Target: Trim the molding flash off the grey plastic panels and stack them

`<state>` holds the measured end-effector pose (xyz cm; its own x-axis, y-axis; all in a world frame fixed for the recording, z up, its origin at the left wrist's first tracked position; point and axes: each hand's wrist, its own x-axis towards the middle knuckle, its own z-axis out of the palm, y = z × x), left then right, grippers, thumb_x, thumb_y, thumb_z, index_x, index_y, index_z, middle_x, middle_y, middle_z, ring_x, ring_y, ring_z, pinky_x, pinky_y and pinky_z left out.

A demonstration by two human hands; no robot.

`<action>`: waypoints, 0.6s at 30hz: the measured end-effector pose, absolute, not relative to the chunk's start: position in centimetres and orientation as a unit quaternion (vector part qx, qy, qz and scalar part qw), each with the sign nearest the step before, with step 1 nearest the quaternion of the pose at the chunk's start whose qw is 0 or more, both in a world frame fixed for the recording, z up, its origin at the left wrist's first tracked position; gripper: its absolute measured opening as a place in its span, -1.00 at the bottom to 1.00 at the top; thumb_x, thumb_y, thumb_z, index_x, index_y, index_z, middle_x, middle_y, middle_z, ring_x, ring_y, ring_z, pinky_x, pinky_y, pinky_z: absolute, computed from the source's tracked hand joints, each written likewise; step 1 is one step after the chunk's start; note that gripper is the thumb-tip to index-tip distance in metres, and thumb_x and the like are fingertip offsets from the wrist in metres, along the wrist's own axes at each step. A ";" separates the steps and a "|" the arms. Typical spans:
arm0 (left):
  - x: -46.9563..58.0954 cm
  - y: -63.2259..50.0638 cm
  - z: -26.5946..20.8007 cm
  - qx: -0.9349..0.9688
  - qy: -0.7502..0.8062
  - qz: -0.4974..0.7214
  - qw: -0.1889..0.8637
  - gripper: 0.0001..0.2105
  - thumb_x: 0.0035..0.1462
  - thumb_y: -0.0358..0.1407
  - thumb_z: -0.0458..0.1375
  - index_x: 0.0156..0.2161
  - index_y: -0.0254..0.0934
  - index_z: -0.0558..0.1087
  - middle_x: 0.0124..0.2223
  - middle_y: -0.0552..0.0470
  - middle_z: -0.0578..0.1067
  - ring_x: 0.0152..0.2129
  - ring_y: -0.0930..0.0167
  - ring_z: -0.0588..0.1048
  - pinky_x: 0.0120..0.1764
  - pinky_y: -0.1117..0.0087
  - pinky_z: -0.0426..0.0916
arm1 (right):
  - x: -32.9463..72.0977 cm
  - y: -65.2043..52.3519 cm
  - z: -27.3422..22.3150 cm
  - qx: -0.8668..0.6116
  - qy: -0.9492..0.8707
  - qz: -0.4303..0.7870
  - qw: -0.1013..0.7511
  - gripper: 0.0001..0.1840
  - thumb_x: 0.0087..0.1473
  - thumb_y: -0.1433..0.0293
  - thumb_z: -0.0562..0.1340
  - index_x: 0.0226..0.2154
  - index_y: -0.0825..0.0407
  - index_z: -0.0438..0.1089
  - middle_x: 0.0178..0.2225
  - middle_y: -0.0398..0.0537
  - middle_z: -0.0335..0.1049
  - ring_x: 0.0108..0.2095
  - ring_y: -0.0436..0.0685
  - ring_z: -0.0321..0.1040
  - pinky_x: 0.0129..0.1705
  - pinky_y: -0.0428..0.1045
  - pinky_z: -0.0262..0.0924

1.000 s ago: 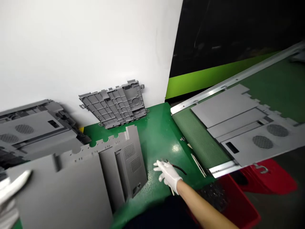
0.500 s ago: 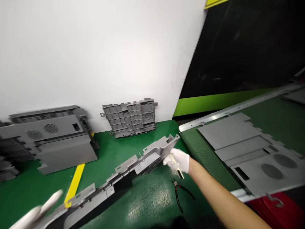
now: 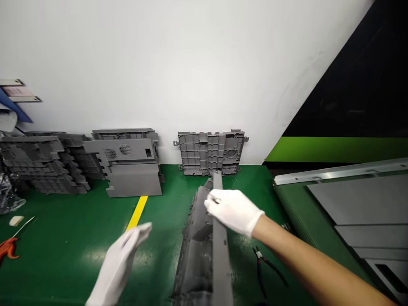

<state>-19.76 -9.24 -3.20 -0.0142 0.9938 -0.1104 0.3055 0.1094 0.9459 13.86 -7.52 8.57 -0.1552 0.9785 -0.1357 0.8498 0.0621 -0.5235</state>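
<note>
My right hand (image 3: 234, 210), in a white glove, is closed on the upper part of a long grey plastic panel (image 3: 221, 255). The panel stands out from the green surface toward me, its ribbed side facing left and blurred by motion. Whether anything else sits in that hand is hidden. My left hand (image 3: 119, 261), also gloved in white, is off the panel to its left, with fingers stretched out and nothing in them. Cutting pliers (image 3: 259, 257) with dark handles lie to the right of the panel, below my right forearm.
A ribbed grey panel (image 3: 210, 155) leans on the white wall (image 3: 204, 63). More grey panels (image 3: 134, 180) stand at left. An orange-handled tool (image 3: 8, 248) and a small pale block (image 3: 15, 220) lie far left. A conveyor (image 3: 287, 199) carries another grey panel (image 3: 366, 204) at right.
The long panel has swung from a slant across the view to pointing away from me. My left hand has moved inward and up. The view has turned left; the cream tool in my right hand no longer shows.
</note>
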 end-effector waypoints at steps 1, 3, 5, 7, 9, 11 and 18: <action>-17.6 -6.9 -1.9 0.534 0.567 0.412 0.474 -0.59 0.22 0.06 0.15 0.02 -0.11 0.56 0.17 -0.04 0.52 0.13 0.18 0.47 0.24 0.10 0.33 | 12.2 -7.7 8.7 -0.632 -0.727 0.241 0.119 -0.75 0.21 0.31 0.08 -0.49 -0.02 0.29 -0.44 -0.10 0.43 -0.40 0.10 0.35 -0.34 -0.01 0.07; -13.1 -2.1 0.2 0.521 0.501 0.484 0.493 -0.57 0.22 0.03 0.17 0.09 -0.15 0.51 0.24 -0.08 0.45 0.21 0.21 0.38 0.30 0.13 0.21 | 9.1 -8.1 8.7 -0.635 -0.736 0.213 0.098 -0.83 0.14 0.33 0.12 -0.45 -0.04 0.35 -0.46 -0.09 0.46 -0.41 0.14 0.40 -0.40 0.00 0.05; -9.3 2.2 1.7 0.504 0.448 0.517 0.527 -0.53 0.23 0.05 0.15 0.12 -0.14 0.48 0.29 -0.07 0.39 0.25 0.22 0.33 0.32 0.13 0.15 | 6.6 -8.5 8.2 -0.645 -0.736 0.178 0.105 -0.88 0.08 0.38 0.14 -0.38 -0.07 0.40 -0.49 -0.11 0.47 -0.44 0.17 0.44 -0.45 -0.01 0.00; -6.8 5.2 2.4 0.516 0.446 0.484 0.548 -0.55 0.21 0.09 0.14 -0.02 -0.19 0.57 0.19 -0.11 0.50 0.20 0.19 0.38 0.31 0.13 0.12 | 5.1 -8.7 7.5 -0.653 -0.728 0.151 0.145 -0.79 0.04 0.42 0.15 -0.25 -0.10 0.42 -0.50 -0.14 0.49 -0.45 0.17 0.46 -0.47 -0.01 -0.03; -5.7 6.7 2.7 0.543 0.462 0.407 0.571 -0.57 0.16 0.10 0.17 -0.31 -0.26 0.61 -0.10 -0.16 0.63 -0.01 0.17 0.52 0.18 0.17 0.25 | 4.6 -8.9 7.0 -0.663 -0.711 0.138 0.187 -0.67 0.02 0.43 0.16 -0.12 -0.11 0.40 -0.50 -0.14 0.50 -0.48 0.16 0.46 -0.48 -0.01 -0.04; -5.3 7.2 2.8 0.546 0.465 0.341 0.608 -0.55 0.11 0.07 0.23 -0.55 -0.28 0.50 -0.44 -0.10 0.57 -0.36 0.25 0.54 -0.11 0.25 0.37 | 4.6 -9.2 6.9 -0.672 -0.695 0.135 0.216 -0.56 0.00 0.42 0.18 -0.01 -0.08 0.36 -0.50 -0.14 0.51 -0.51 0.17 0.45 -0.50 -0.01 -0.04; -3.1 5.9 2.8 0.472 0.368 0.436 0.672 -0.58 0.16 -0.05 0.17 -0.61 -0.28 0.37 -0.59 0.03 0.36 -0.58 0.42 0.35 -0.41 0.37 0.26 | 5.7 -8.9 9.4 -0.688 -0.675 0.125 0.236 -0.43 0.00 0.41 0.20 0.12 0.00 0.30 -0.46 -0.11 0.49 -0.49 0.17 0.43 -0.49 0.00 0.03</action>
